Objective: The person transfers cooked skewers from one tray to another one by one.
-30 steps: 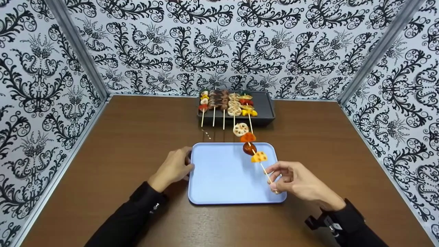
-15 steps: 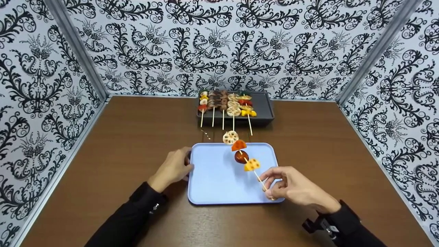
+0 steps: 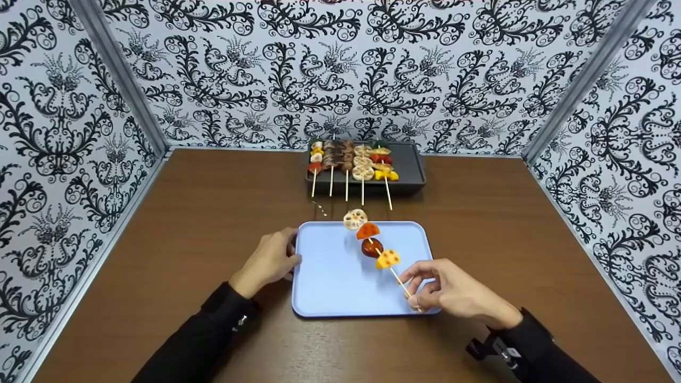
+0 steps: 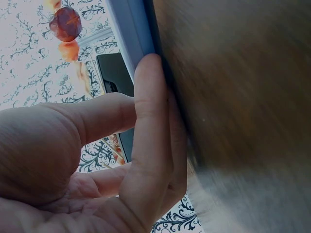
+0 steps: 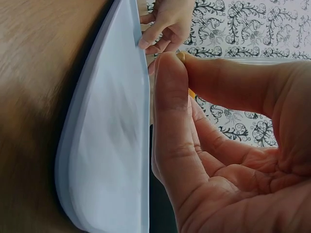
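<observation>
Skewer (image 3: pixel 375 246): thin wooden stick carrying a pale lotus-root slice, an orange wedge, a dark red round piece and a yellow holed piece. It is pinched at its bare lower end by the right hand (image 3: pixel 455 291), thumb against fingertips, other fingers loosely curled. It slants up and away over the light blue rectangular plastic tray (image 3: pixel 330 287); the lotus slice sits at or just past the tray's far rim. Head view does not settle whether the food pieces touch the tray floor or hang just above it; a faint shadow lies close under them, so contact is judged near but not confirmed. Right wrist view shows thumb and forefinger (image 5: pixel 171 111) pressed together just beside the tray edge, with the stick itself almost hidden. Left hand (image 3: pixel 266 260) rests at the tray's left rim, fingers curled against the edge; left wrist view shows a finger (image 4: pixel 151 121) lying along the rim, steadying it. Progress, as judged: tray otherwise holds nothing, so this is the first skewer to reach it, not yet released. Five more skewers (image 3: pixel 348 159) lie side by side in the dark grey rectangular pan (image 3: pixel 409 165) at the far end of the brown wooden table (image 3: pixel 186 213), sticks overhanging its near rim. Most of the moving appears left to do.
</observation>
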The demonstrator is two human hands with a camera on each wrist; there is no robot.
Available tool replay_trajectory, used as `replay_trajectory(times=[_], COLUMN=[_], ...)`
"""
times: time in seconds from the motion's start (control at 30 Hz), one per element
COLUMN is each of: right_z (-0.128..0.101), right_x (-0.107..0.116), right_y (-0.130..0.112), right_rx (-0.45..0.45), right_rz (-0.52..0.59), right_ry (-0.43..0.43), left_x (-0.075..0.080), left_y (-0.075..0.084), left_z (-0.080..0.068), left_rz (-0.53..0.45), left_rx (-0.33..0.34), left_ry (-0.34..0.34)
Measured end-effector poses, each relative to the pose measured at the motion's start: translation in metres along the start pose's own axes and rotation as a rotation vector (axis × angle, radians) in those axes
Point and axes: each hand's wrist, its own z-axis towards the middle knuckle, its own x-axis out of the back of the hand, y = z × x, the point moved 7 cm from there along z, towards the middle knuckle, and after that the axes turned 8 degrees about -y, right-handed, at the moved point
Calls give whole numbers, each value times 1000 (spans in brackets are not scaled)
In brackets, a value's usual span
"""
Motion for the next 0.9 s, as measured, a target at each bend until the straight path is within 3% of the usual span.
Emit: replay_trajectory(times=[0.9], right_z=[-31], right_x=[10], right_y=[17], right_rx=[-10], right_rz=[14], right_ry=[93], left_x=[0], left_y=[-2], left_z=[0], left_rz=[3], left_rx=[11], left_ry=[13])
